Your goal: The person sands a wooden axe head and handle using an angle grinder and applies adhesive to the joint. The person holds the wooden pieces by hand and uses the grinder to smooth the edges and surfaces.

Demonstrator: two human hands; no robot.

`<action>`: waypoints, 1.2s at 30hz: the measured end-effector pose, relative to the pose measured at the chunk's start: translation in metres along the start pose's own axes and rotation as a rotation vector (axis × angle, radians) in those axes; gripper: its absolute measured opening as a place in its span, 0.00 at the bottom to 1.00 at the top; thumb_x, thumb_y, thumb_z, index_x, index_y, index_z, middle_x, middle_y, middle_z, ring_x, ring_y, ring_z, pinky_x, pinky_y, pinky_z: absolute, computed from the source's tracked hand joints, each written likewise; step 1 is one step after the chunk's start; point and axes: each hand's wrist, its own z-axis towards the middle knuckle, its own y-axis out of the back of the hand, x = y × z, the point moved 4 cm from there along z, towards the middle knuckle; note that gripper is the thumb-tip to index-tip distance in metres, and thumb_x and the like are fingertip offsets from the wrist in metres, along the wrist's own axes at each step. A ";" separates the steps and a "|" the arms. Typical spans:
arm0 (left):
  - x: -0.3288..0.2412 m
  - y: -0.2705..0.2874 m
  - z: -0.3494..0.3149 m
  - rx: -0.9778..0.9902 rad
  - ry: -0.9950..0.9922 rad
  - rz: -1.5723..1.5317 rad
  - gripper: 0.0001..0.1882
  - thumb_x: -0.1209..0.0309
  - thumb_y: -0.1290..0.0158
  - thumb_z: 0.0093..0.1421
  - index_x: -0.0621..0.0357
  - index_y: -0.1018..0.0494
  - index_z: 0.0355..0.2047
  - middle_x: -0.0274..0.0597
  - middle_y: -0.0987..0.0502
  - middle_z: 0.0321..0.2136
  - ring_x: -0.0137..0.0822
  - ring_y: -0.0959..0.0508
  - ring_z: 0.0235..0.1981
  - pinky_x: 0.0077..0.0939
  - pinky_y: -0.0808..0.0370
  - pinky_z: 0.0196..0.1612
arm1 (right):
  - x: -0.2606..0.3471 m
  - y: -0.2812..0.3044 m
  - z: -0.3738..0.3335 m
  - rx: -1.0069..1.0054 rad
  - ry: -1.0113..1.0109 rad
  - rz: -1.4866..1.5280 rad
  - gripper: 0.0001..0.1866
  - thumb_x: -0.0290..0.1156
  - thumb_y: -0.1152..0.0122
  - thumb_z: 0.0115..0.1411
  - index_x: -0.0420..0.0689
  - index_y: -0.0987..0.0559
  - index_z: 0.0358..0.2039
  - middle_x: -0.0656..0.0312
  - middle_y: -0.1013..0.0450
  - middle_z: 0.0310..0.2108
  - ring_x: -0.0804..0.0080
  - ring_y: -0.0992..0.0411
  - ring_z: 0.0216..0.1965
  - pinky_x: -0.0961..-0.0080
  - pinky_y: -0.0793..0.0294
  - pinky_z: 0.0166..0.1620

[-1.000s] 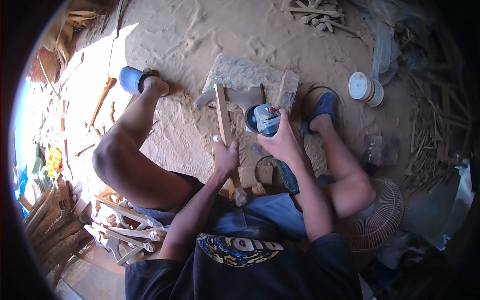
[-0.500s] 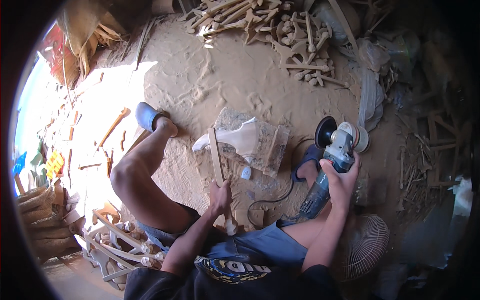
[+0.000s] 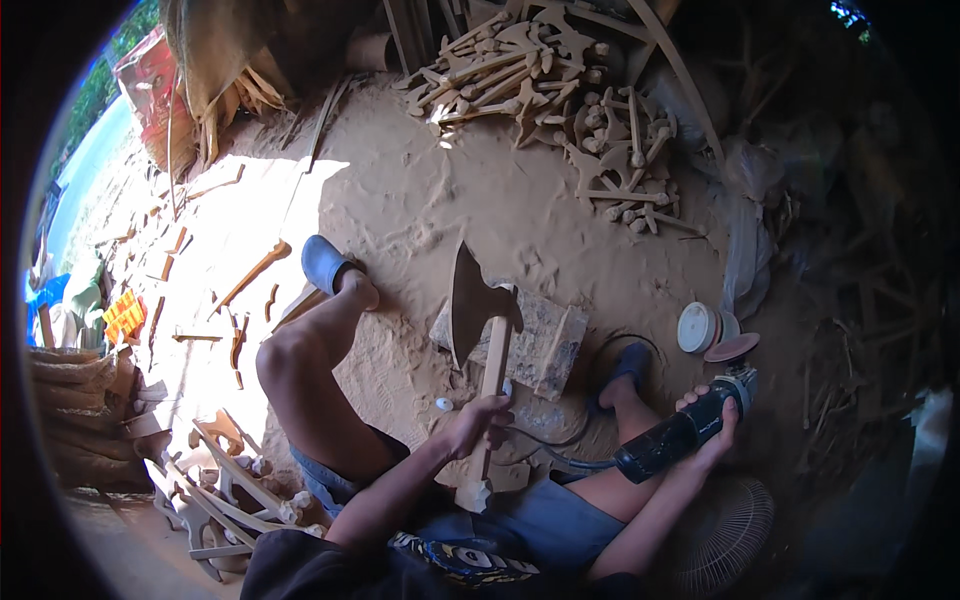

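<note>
Room over sand beyond slab; cord obstructs beside grinder; dark right perhaps cluttered.

Two hands, two clogs — one grinder, one held workpiece, one tub, one fan.

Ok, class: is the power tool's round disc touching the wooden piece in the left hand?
Apart. The head view shows the disc well to the right of the wooden piece, with sandy ground visible between them.
</note>
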 end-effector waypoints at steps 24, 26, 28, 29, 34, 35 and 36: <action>-0.008 -0.013 -0.034 0.464 0.023 -0.119 0.11 0.66 0.47 0.73 0.48 0.40 0.39 0.23 0.41 0.18 0.17 0.40 0.13 0.20 0.44 0.15 | -0.010 -0.008 0.002 0.020 0.010 0.041 0.26 0.49 0.39 0.71 0.35 0.27 0.50 0.53 0.27 0.44 0.61 0.28 0.44 0.65 0.24 0.49; -0.010 -0.015 -0.036 0.472 0.016 -0.112 0.10 0.66 0.47 0.73 0.48 0.39 0.41 0.25 0.39 0.18 0.19 0.39 0.13 0.20 0.42 0.16 | -0.011 -0.008 0.002 0.047 -0.020 0.052 0.25 0.49 0.39 0.71 0.36 0.26 0.50 0.54 0.26 0.44 0.62 0.28 0.44 0.65 0.24 0.49; -0.013 -0.020 -0.040 0.480 0.006 -0.105 0.09 0.66 0.47 0.73 0.49 0.37 0.43 0.26 0.38 0.18 0.21 0.38 0.13 0.20 0.40 0.16 | -0.014 -0.009 0.003 0.048 -0.004 0.045 0.25 0.49 0.39 0.71 0.36 0.27 0.50 0.54 0.26 0.44 0.62 0.28 0.44 0.65 0.24 0.49; -0.023 -0.025 -0.038 0.204 -0.139 0.182 0.10 0.66 0.46 0.73 0.52 0.36 0.45 0.30 0.34 0.20 0.25 0.33 0.14 0.23 0.35 0.17 | -0.012 -0.007 0.002 0.043 0.017 0.030 0.25 0.49 0.39 0.72 0.36 0.27 0.50 0.54 0.26 0.44 0.62 0.28 0.44 0.65 0.24 0.49; -0.117 -0.010 -0.062 -0.717 -0.751 1.144 0.22 0.60 0.38 0.68 0.66 0.33 0.43 0.47 0.22 0.26 0.36 0.16 0.26 0.37 0.19 0.31 | -0.021 -0.013 0.004 0.071 0.032 -0.007 0.23 0.45 0.37 0.70 0.36 0.26 0.50 0.55 0.26 0.44 0.61 0.27 0.45 0.62 0.22 0.51; -0.142 -0.016 -0.068 -0.729 -0.729 1.175 0.22 0.60 0.37 0.68 0.66 0.33 0.41 0.48 0.21 0.25 0.36 0.16 0.25 0.36 0.19 0.30 | -0.020 -0.014 0.005 0.134 0.007 0.028 0.25 0.44 0.36 0.68 0.36 0.27 0.53 0.55 0.27 0.46 0.62 0.27 0.47 0.63 0.23 0.52; -0.166 -0.032 -0.071 -0.725 -0.704 1.196 0.22 0.59 0.36 0.67 0.66 0.32 0.39 0.49 0.21 0.25 0.35 0.17 0.24 0.35 0.20 0.29 | -0.012 -0.013 0.005 0.192 -0.012 0.045 0.27 0.43 0.35 0.67 0.36 0.29 0.56 0.55 0.28 0.48 0.62 0.28 0.48 0.63 0.23 0.54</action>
